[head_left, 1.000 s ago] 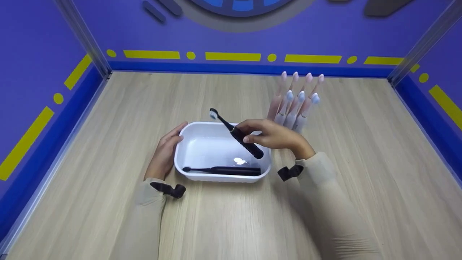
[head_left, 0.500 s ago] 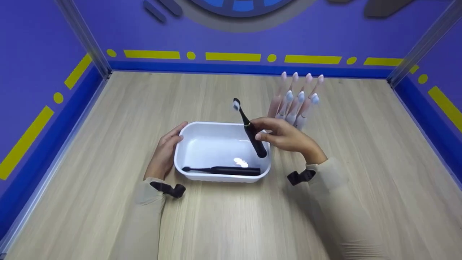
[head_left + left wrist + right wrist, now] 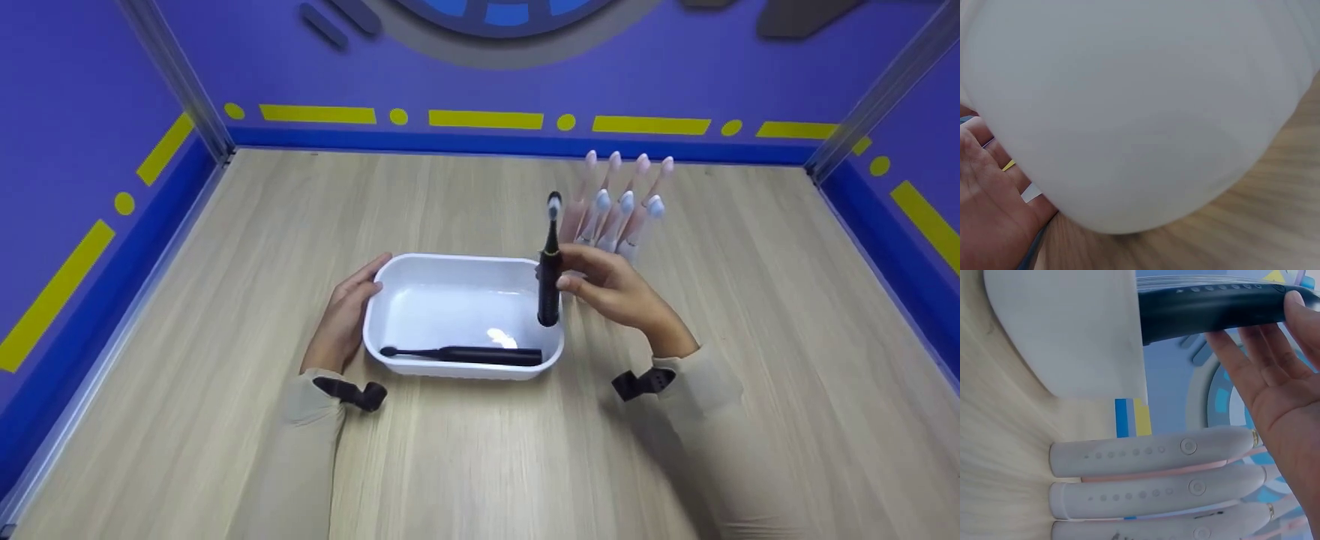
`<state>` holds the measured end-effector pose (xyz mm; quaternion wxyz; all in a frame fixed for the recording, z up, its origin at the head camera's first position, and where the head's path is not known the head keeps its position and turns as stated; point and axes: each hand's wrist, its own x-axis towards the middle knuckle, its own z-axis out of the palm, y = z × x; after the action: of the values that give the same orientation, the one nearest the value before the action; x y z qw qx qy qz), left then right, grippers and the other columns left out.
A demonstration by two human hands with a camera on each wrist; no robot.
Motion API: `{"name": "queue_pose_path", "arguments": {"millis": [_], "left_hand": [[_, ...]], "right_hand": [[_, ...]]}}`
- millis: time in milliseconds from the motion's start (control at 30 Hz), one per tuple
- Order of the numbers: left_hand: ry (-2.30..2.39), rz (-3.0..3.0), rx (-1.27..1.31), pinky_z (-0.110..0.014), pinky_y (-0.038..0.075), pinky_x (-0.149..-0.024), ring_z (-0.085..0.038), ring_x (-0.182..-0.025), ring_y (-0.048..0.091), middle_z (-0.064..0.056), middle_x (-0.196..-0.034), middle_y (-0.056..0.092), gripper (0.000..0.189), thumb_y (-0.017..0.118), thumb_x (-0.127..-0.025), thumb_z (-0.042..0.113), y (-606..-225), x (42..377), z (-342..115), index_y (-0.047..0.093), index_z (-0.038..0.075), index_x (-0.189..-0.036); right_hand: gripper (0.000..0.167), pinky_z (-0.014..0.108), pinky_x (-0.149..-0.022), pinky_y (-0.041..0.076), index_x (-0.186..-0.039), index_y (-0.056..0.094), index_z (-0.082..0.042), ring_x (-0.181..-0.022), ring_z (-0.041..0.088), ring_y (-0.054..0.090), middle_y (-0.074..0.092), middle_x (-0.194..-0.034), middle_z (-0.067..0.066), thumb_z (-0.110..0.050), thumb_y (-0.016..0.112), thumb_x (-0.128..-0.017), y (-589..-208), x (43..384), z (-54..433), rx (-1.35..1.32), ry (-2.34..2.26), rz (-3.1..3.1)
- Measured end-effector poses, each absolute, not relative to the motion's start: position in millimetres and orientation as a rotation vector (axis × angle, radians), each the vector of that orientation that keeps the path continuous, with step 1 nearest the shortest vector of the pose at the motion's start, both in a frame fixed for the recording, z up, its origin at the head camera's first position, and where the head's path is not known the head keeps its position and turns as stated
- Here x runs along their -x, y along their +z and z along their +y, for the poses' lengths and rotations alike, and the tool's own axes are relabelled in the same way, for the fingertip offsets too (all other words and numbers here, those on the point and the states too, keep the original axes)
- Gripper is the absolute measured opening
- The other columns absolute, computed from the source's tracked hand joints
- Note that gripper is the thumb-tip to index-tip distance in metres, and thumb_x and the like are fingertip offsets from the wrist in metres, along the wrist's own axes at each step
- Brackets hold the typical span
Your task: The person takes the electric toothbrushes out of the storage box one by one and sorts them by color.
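Observation:
My right hand (image 3: pixel 619 292) pinches a black electric toothbrush (image 3: pixel 550 289) by its handle, thumb on one side and fingers on the other. The brush stands nearly upright, head up, at the right end of a white plastic bin (image 3: pixel 457 260); the right wrist view shows its handle end hidden behind the bin wall. A second black toothbrush (image 3: pixel 487 355) lies inside along the near wall. At the bin's left end, my left hand (image 3: pixel 341 311) holds the corner, thumb at the rim, fingers against the outside. In the left wrist view the bin's wall (image 3: pixel 1129 112) hides the fingertips.
Several white electric toothbrushes (image 3: pixel 1129 455) stand upright right of the bin, close to my right hand. Behind them is a row of pink ones (image 3: pixel 574 214). Purple panels (image 3: pixel 480 90) border the wooden table (image 3: pixel 450 450) at the back and sides.
My right hand has moved right with the black toothbrush, which has turned from a leftward slant to nearly upright. The bin and my left hand have stayed in place.

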<state>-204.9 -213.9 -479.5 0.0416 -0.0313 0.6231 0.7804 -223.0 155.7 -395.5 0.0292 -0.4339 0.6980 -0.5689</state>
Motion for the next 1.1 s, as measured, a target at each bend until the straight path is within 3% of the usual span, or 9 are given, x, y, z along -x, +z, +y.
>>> {"name": "queue_pose_path", "arguments": {"millis": [200,500,900,1100], "left_hand": [[2.391,1.903,0.106,-0.029,0.022,-0.12,-0.016,-0.146,0.025,-0.005,-0.157,0.032,0.052,0.039,-0.095,0.003,-479,204,-214,0.039,0.006,-0.146],[2.388,1.885,0.096,-0.03,0.023,-0.12,-0.016,-0.146,0.026,-0.004,-0.157,0.031,0.052,0.038,-0.095,0.003,-477,203,-215,0.038,0.007,-0.147],[2.36,1.915,0.109,-0.029,0.021,-0.12,-0.015,-0.147,0.024,-0.003,-0.157,0.031,0.053,0.038,-0.095,0.004,-477,203,-215,0.038,0.008,-0.147],[2.38,1.891,0.103,-0.03,0.022,-0.12,-0.016,-0.146,0.025,-0.005,-0.157,0.031,0.053,0.039,-0.095,0.003,-478,203,-215,0.037,0.006,-0.147]], "right_hand": [[0.034,0.027,-0.092,0.054,-0.124,0.05,0.016,-0.106,0.015,0.065,0.067,-0.115,-0.001,0.01,0.053,-0.091,-397,220,162,1.275,-1.872,2.111],[0.038,0.024,-0.095,0.052,-0.13,0.051,0.007,-0.11,0.013,0.063,0.065,-0.123,-0.001,0.004,0.054,-0.093,-399,216,171,1.195,-1.928,2.148],[0.041,0.029,-0.091,0.055,-0.126,0.041,0.023,-0.109,0.014,0.064,0.066,-0.119,0.004,0.001,0.054,-0.094,-403,215,182,1.224,-1.957,2.113],[0.038,0.025,-0.087,0.056,-0.127,0.044,0.019,-0.108,0.012,0.065,0.068,-0.118,0.001,0.006,0.053,-0.093,-405,213,188,1.202,-1.977,2.141]]}}
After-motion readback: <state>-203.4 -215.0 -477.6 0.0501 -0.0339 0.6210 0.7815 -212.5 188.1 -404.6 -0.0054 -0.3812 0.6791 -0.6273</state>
